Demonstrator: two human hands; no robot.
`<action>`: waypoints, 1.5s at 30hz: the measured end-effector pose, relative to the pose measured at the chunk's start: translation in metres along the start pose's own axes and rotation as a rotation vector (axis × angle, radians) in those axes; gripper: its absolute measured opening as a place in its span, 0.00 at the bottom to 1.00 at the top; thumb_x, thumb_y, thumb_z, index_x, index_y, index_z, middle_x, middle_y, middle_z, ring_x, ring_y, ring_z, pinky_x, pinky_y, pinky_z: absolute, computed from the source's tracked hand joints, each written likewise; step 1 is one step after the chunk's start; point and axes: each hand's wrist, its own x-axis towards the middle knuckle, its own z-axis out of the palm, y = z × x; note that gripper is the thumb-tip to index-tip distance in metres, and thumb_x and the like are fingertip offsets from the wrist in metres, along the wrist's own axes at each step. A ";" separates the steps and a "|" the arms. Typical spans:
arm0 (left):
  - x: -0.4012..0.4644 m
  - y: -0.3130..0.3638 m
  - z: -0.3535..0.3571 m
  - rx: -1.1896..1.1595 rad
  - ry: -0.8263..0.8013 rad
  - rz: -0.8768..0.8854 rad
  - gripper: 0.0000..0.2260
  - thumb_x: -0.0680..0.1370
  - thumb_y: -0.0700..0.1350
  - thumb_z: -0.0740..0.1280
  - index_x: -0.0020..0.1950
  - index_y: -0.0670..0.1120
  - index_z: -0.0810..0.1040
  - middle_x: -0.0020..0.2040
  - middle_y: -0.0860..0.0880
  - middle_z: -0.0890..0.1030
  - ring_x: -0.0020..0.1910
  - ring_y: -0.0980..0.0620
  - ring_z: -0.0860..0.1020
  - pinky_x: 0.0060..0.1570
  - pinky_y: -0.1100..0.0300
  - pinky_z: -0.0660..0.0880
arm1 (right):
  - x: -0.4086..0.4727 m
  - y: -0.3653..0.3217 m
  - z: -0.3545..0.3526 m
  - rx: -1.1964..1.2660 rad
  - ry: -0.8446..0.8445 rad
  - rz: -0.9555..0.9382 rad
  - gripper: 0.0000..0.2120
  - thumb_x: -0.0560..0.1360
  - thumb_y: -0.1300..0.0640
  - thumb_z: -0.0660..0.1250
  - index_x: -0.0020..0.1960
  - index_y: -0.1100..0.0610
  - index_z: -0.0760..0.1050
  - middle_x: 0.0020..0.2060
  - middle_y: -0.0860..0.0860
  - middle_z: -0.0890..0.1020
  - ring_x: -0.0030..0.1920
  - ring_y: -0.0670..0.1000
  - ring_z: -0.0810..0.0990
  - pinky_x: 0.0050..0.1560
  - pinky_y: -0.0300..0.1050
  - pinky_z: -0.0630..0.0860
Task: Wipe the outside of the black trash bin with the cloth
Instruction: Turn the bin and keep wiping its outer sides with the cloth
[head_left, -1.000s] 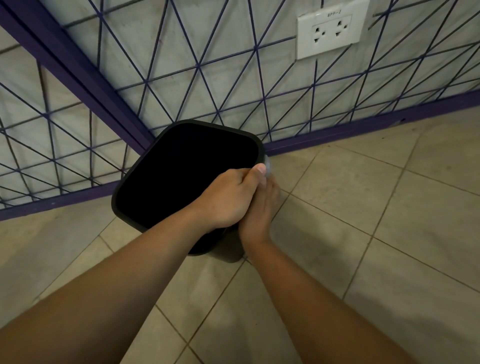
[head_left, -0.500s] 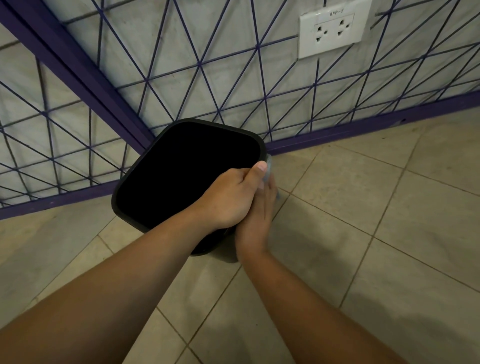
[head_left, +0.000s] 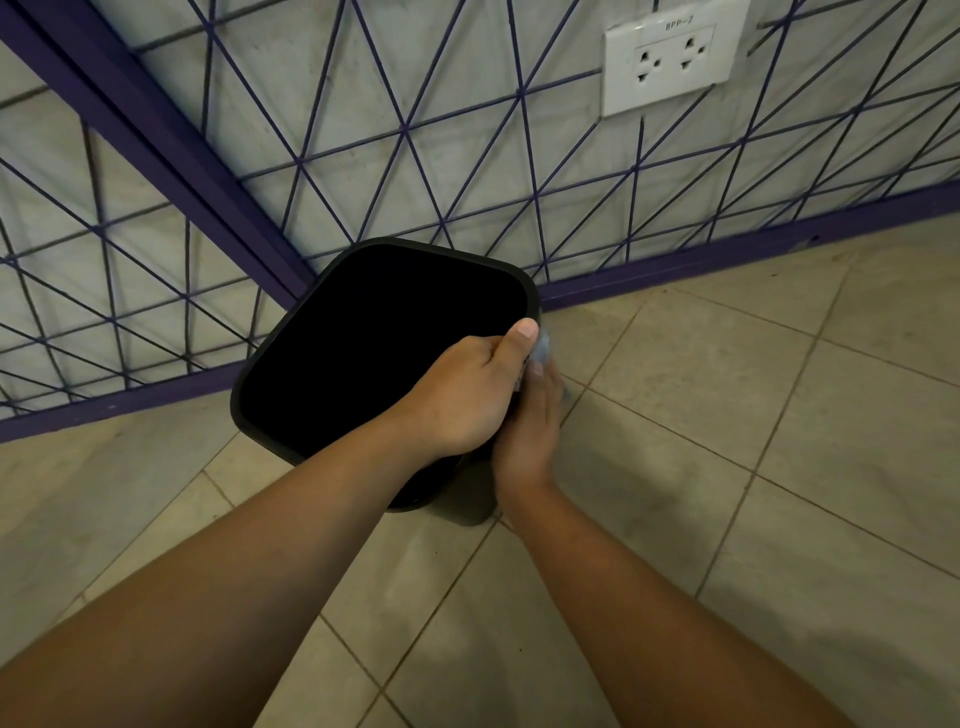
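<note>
under left hand (head_left: 457, 400), bin (head_left: 384, 343); cloth (head_left: 542, 349) btwn bin & right hand (head_left: 530, 421).

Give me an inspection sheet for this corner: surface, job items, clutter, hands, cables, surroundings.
Surface: beige tiled floor, shadowed near the bin.
Job's things: black plastic trash bin with rounded rim, in the wall corner; pale blue cloth against its right outer side, mostly hidden.
Clutter: nothing seen.
Hands: left hand grips the bin's rim; right hand presses the cloth to the bin's side, its hold unclear.
Cables: nothing seen.
Surroundings: grey walls with purple line pattern; white double wall socket; purple skirting.
</note>
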 end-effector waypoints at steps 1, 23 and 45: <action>0.000 -0.001 -0.001 -0.014 -0.013 -0.006 0.26 0.85 0.56 0.52 0.50 0.42 0.84 0.45 0.45 0.86 0.46 0.56 0.83 0.48 0.65 0.77 | -0.003 -0.001 0.002 -0.013 -0.010 -0.034 0.21 0.87 0.53 0.53 0.80 0.54 0.64 0.74 0.56 0.71 0.74 0.51 0.73 0.76 0.49 0.71; -0.001 0.003 0.000 0.036 -0.015 -0.001 0.26 0.85 0.57 0.52 0.49 0.42 0.84 0.45 0.43 0.85 0.47 0.50 0.83 0.54 0.50 0.78 | 0.011 0.007 -0.009 -0.051 -0.101 -0.039 0.20 0.88 0.58 0.50 0.75 0.65 0.67 0.69 0.68 0.72 0.72 0.66 0.71 0.75 0.67 0.66; -0.004 0.002 -0.012 0.201 -0.103 0.094 0.19 0.85 0.54 0.56 0.44 0.44 0.79 0.39 0.44 0.82 0.40 0.49 0.80 0.44 0.54 0.74 | 0.013 0.028 -0.017 -0.092 -0.010 0.061 0.23 0.87 0.50 0.51 0.80 0.56 0.64 0.73 0.56 0.73 0.75 0.54 0.72 0.78 0.53 0.68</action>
